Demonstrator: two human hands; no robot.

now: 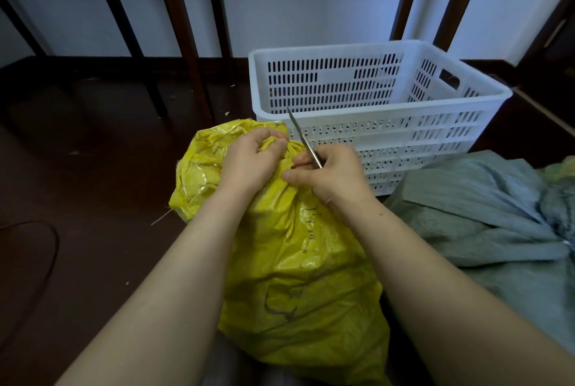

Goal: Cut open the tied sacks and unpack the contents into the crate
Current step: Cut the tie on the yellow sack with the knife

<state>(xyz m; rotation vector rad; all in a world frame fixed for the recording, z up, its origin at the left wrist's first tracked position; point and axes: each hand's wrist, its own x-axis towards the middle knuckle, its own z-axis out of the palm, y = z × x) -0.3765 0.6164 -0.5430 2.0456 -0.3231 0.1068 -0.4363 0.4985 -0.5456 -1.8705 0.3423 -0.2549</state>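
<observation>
A yellow woven sack [298, 261] lies on the dark floor in front of me, its gathered neck pointing toward the crate. My left hand [252, 158] grips the bunched neck of the sack. My right hand [333, 174] holds a thin metal blade [300, 133] whose tip points up and away, over the sack's neck; its handle is hidden in my fist. Just behind the sack stands a white slotted plastic crate [404, 124], and nothing shows inside it.
A grey-green sack [485, 230] lies at the right, tied near the frame's edge. Dark wooden furniture legs [186, 43] stand behind at left and centre. A thin dark cable [53, 248] curves over the floor at the left.
</observation>
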